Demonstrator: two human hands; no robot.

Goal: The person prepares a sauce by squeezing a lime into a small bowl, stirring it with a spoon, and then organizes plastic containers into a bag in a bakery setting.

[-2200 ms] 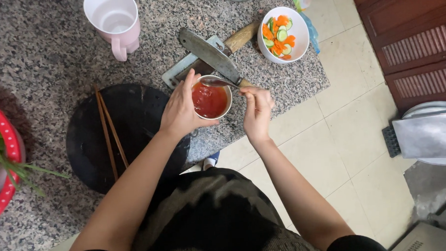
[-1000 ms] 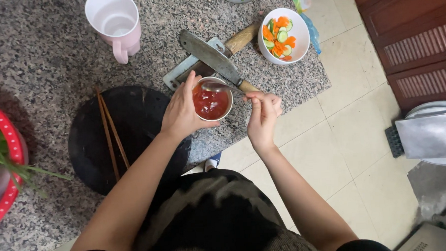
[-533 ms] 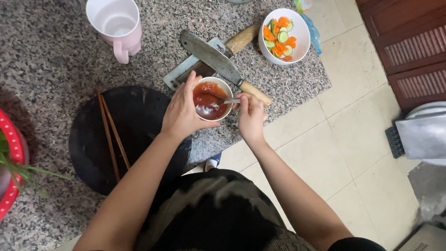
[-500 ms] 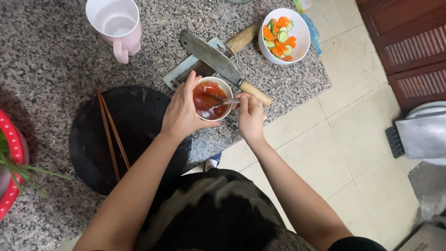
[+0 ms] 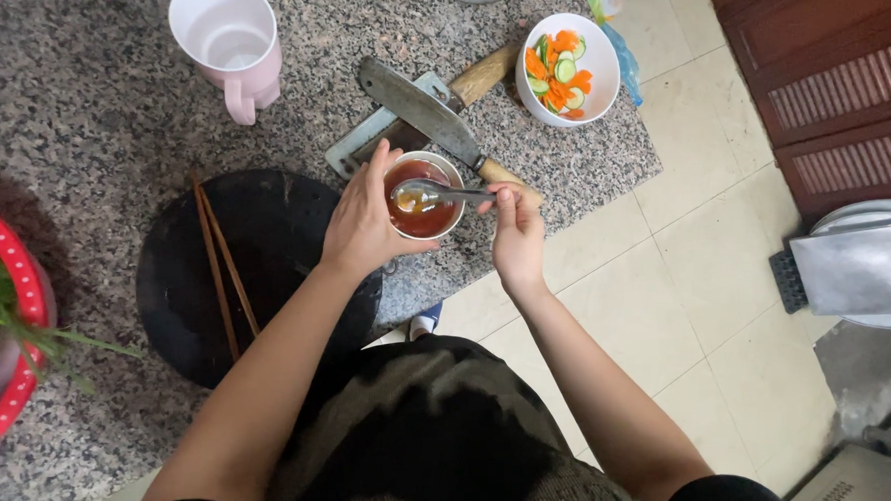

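Nearest to me I see my own dark top, both forearms reaching out over the speckled granite surface (image 5: 79,116). My right hand (image 5: 517,239) is over the surface's near edge, fingers pinched narrow on the handle of a metal spoon (image 5: 433,193); the spoon's bowl sits level over the small bowl (image 5: 423,195), carrying a little of the reddish-brown sauce. My left hand (image 5: 364,224) is wrapped around the left side of that small bowl, fingers curled on its wall, thumb up by the rim. The bowl sits at the near edge of the surface, just right of a round black board (image 5: 265,248).

On the board's left part lies a pair of brown chopsticks (image 5: 222,270), running near to far. Far left, a red dotted basket (image 5: 22,299) with green stalks poking out of it.

Just beyond the bowl, a cleaver (image 5: 421,106) lies across a second knife, its wooden handle running down behind my right fingers. Farther right, a white bowl (image 5: 598,63) with carrot and cucumber slices. Farthest back on the left, a pink-and-white pitcher (image 5: 231,44) stands upright. To the right, pale floor tiles (image 5: 687,270) and a brown wooden cabinet (image 5: 828,73).
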